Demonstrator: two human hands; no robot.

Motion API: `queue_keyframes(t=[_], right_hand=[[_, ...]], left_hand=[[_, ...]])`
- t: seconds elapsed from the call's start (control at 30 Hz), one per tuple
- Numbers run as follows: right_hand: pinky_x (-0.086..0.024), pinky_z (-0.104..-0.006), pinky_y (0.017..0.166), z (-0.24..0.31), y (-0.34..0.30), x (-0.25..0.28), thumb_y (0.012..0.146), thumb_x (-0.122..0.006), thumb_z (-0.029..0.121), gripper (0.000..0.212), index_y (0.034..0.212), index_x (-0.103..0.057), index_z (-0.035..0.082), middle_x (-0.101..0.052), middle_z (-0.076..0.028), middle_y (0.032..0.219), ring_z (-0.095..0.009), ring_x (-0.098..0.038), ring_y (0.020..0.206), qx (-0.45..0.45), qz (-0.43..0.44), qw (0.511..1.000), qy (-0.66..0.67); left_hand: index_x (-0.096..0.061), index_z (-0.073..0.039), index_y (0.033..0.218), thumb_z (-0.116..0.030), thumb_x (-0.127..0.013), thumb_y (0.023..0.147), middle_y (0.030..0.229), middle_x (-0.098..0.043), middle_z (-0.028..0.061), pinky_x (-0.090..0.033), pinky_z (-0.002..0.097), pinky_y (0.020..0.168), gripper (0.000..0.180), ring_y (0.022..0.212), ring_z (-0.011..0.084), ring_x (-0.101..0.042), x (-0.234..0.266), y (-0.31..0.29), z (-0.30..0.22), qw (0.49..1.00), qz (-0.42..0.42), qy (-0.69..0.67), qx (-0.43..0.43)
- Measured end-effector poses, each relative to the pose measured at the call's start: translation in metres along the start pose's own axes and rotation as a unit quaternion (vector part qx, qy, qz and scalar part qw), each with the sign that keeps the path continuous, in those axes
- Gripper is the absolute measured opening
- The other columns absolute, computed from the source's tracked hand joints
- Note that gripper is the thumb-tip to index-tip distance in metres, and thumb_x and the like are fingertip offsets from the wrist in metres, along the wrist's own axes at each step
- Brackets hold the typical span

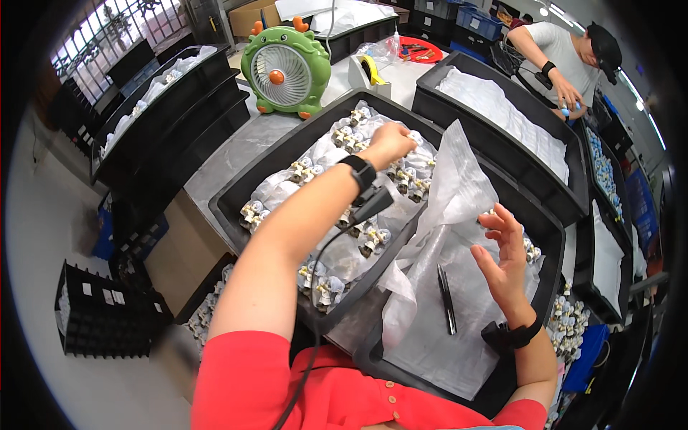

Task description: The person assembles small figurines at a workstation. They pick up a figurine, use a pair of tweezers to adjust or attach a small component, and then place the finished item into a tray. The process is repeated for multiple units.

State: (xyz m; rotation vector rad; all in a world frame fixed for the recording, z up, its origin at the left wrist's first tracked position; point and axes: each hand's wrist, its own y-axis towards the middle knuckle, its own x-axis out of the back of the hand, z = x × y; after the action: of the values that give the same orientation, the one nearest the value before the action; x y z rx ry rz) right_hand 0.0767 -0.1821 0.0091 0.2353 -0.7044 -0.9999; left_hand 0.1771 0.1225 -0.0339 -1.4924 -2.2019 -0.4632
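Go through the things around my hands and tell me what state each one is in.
Left hand: fingers bent, among figurines; grip unclear.
Right hand: open, thumb and fingers apart.
Left tray: open-topped, holding figurines.
White sheeting: partly raised to a peak, partly spread in the right tray.
Pen: lying on the sheeting.
Fan: upright; cannot tell if running.
Tape roll: upright in its dispenser.
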Motion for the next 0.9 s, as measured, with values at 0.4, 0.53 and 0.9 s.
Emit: queue_keyframes(t=[0.4,0.53,0.9], right_hand=[[-0.045,-0.0281,0.082,-0.005,0.005,0.003,0.077,-0.066,0.001,0.055,0.129,-0.046,0.005,-0.064,-0.008,0.099,-0.014,-0.059,0.091,-0.016,-0.039,0.999,-0.011],[-0.045,-0.0274,0.082,-0.02,0.014,0.014,0.079,-0.064,0.005,0.044,0.121,-0.052,0.004,-0.064,-0.008,0.096,-0.014,-0.059,0.088,-0.063,-0.092,0.993,-0.036],[-0.034,-0.0455,0.097,-0.13,-0.009,0.024,0.071,-0.07,0.021,0.064,0.128,-0.045,0.004,-0.046,-0.016,0.125,-0.037,-0.041,0.118,-0.124,-0.029,0.934,-0.333]], left_hand=[[-0.07,-0.007,0.095,-0.017,-0.066,0.07,0.103,-0.065,0.0178,-0.048,0.0358,0.087,0.027,0.099,0.0316,-0.062,-0.048,0.016,-0.006,0.995,-0.031,0.09,0.015],[-0.069,-0.004,0.095,-0.03,-0.07,0.069,0.101,-0.064,0.0209,-0.048,0.0385,0.086,0.036,0.097,0.0342,-0.061,-0.049,0.019,-0.006,0.988,-0.015,0.152,-0.037],[-0.059,0.0,0.11,-0.028,-0.073,0.072,0.112,-0.053,0.017,-0.044,0.0332,0.088,0.049,0.1,0.0303,-0.056,-0.027,0.0,-0.022,0.991,-0.039,-0.046,-0.119]])
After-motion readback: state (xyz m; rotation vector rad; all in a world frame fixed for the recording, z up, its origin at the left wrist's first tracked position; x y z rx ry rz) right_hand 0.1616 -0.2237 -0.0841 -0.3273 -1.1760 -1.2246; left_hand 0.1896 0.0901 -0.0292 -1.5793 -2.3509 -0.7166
